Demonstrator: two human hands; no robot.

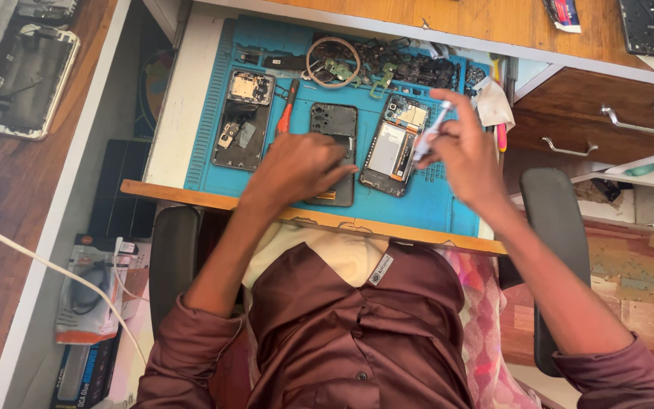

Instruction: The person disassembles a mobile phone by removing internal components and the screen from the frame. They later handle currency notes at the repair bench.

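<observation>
While the left hand point(297, 163) presses flat, holding down a dark phone back cover point(334, 125) at the centre of the ribbed blue work mat point(433, 198), the right hand point(467, 155) pinches a slim whitish tool point(427, 136) over an opened phone point(393, 144) just beside it, boards exposed. Step appears mid-disassembly; next contact likely demands fine tip placement. Red-handled screwdriver point(288, 110) lies nearby.

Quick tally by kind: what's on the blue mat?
Opened phones, insides showing: 2
Black phone back cover, under the left hand: 1
Red-handled tool: 1
Tape ring: 1
Heap of small parts: 1
Total: 6
</observation>
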